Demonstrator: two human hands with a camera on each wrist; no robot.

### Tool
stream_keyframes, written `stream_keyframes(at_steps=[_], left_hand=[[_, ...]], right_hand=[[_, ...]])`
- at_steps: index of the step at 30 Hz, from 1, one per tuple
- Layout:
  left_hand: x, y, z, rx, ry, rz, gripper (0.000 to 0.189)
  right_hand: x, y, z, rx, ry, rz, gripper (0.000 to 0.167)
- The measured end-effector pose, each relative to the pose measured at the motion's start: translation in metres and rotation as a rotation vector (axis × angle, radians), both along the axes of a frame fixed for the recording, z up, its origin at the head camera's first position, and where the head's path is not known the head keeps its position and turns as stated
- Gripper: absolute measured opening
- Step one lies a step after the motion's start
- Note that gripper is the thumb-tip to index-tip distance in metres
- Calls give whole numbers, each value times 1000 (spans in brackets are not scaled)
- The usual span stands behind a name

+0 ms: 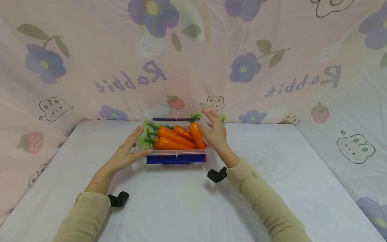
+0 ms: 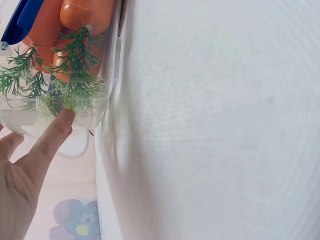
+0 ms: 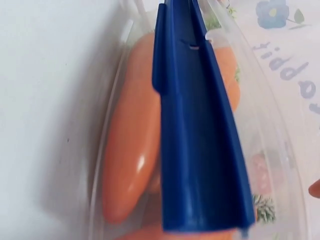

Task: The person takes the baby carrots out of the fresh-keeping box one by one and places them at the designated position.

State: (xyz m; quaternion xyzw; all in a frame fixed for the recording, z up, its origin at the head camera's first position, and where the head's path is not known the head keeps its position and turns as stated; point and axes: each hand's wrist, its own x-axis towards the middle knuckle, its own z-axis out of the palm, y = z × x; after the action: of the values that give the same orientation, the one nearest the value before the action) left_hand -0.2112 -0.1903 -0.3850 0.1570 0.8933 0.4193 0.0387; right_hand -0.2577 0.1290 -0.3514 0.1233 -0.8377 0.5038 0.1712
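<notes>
A clear plastic box (image 1: 193, 152) with blue latch flaps (image 1: 176, 159) stands on the white table and holds several orange carrots (image 1: 173, 144) with green leafy tops. My left hand (image 1: 122, 156) is at the box's left end, its fingers fairly straight, with a fingertip against the clear wall in the left wrist view. My right hand (image 1: 216, 132) is over the box's right end, fingers extended beside an upright-leaning carrot (image 1: 197, 136). Behind that hand another carrot (image 1: 225, 132) is mostly hidden. In the right wrist view, a blue flap (image 3: 200, 150) covers part of the carrots.
A white-covered table (image 1: 176, 208) lies under the box. Behind it hangs a pale cloth (image 1: 193, 67) printed with flowers, rabbits and strawberries. Black curved pieces (image 1: 119, 199) stick out at both wrists beside the beige sleeves (image 1: 84, 216).
</notes>
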Motion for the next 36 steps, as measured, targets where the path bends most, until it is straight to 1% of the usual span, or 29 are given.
stream_keyframes(at_steps=[5,9,12,15,21,23,30,36], left_hand=[[0,1,0,0,1,0,91],[-1,1,0,1,1,0,91],[0,1,0,3,1,0,91],[0,1,0,8,-2,2,91],[1,0,-1,10,-9,5,91],[1,0,-2,8,-9,6,91],[0,1,-2,6,-5,2,91],[0,0,-1,2,0,3,91]], right_hand=[[0,-11,2,80,-36,40,54],[-2,-17,0,174,-60,48,55],[-3,-20,-1,212,-90,42,57],[-4,-21,-2,252,-141,46,60],[-4,-25,-1,392,-275,54,65],[-5,-26,-2,426,-305,49,66],[-6,-29,-3,549,-339,28,70],[-6,-31,-2,578,-381,42,76]])
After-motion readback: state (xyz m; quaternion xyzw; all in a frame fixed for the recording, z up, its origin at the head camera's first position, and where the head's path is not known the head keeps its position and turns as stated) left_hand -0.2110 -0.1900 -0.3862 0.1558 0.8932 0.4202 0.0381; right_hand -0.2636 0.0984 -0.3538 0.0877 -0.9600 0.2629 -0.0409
